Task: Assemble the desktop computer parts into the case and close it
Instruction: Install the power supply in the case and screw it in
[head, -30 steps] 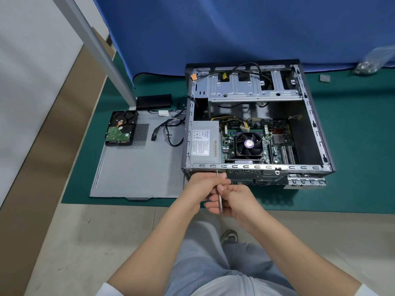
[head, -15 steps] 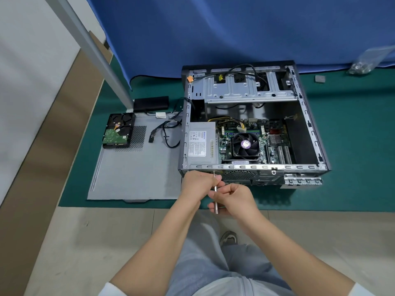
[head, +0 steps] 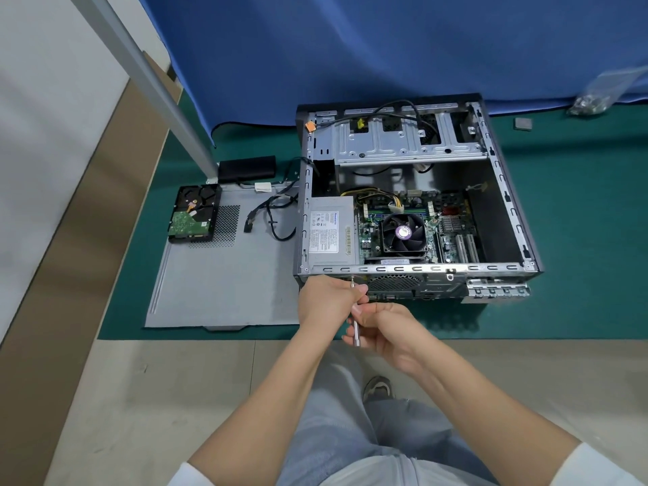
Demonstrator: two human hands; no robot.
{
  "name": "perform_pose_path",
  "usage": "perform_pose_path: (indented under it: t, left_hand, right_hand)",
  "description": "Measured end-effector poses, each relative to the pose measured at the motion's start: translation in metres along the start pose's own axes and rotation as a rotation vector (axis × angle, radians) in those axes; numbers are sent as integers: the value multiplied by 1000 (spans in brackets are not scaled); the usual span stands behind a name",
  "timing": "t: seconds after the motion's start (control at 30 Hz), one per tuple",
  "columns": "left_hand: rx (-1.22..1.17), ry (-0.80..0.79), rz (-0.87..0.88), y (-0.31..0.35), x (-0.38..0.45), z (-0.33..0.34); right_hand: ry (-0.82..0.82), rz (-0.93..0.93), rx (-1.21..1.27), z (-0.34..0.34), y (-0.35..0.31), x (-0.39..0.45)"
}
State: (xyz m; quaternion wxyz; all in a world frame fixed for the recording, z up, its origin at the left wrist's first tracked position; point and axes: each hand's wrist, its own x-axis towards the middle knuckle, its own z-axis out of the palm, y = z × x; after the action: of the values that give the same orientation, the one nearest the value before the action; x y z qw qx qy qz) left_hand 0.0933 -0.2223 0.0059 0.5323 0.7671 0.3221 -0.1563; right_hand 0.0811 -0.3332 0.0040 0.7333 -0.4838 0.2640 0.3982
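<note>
right hand (head: 389,333) slid lower on screwdriver (head: 355,331), head camera shifted slightly

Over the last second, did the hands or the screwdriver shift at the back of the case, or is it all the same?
Hardly anything changed. Both hands keep hold of the screwdriver, left hand near the tip and right hand lower down, its tip still at the case rear edge. Hard drive and side panel stay put.

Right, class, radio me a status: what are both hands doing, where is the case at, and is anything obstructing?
Left hand steadies screwdriver tip at case rear; right hand grips shaft. Case open, hard drive out on side panel. Nothing obstructing.
</note>
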Motion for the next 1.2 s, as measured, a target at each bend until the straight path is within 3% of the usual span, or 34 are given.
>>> perform_pose_path:
  t: [0.33, 0.4, 0.63, 0.9, 1.0, 1.1, 1.2]
  left_hand:
    - [-312, -319, -13, 1, -11, -22]
    - [-405, -316, 1, 10, -9, -31]
    - [-611, -320, 85, 49, 19, -72]
    - [-599, -323, 156, 82, 81, -106]
    - [-483, -115, 126, 91, 124, -123]
    - [-363, 40, 118, 95, 175, -141]
    - [-141, 129, 143, 94, 223, -153]
  right_hand:
    - [3, -202, -484, -24, -37, -15]
    - [-32, -249, -456, -20, -48, -15]
    - [-272, -319, -7, 20, -92, 8]
    - [-371, -367, -177, 75, -148, 63]
    - [-208, -460, -390, 86, -179, 97]
    - [111, -672, -837, 88, -210, 142]
    - [270, -872, -1204, 82, -234, 179]
